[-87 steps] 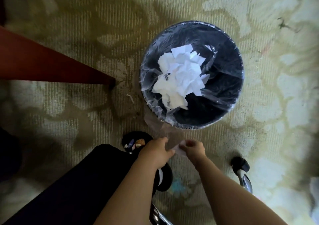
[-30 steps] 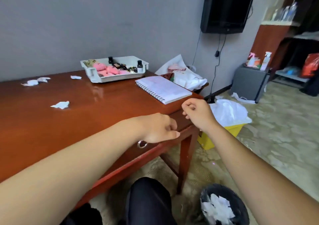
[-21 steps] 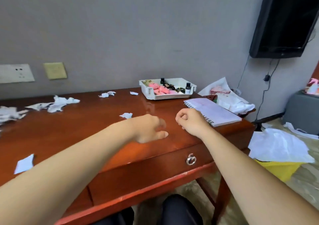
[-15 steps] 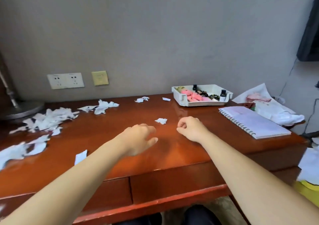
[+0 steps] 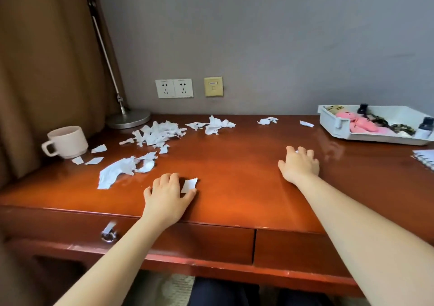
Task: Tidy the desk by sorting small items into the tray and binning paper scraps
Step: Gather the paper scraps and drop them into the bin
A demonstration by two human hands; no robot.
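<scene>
On desk (image 5: 234,165), both hands flat, apart, picking up scraps. Left hand (image 5: 168,194) pinches a paper scrap (image 5: 188,185) w/ thumb + fingers; right hand (image 5: 299,163) curls over a small scrap, grip unclear. Tray (image 5: 338,127) back right, already holds small items. Big scrap pile (image 5: 157,134) left by mug (image 5: 67,141). Vs 0.5 s ago: hands were hovering, now down on desk; view swung left.

You have a red-brown wooden bench (image 5: 234,165). Left of the white tray (image 5: 366,139) at its far right lie torn paper scraps (image 5: 155,134), then a lamp base (image 5: 128,119) and a white cup (image 5: 67,141); a spiral notebook (image 5: 426,158) sits just nearer than the tray
</scene>
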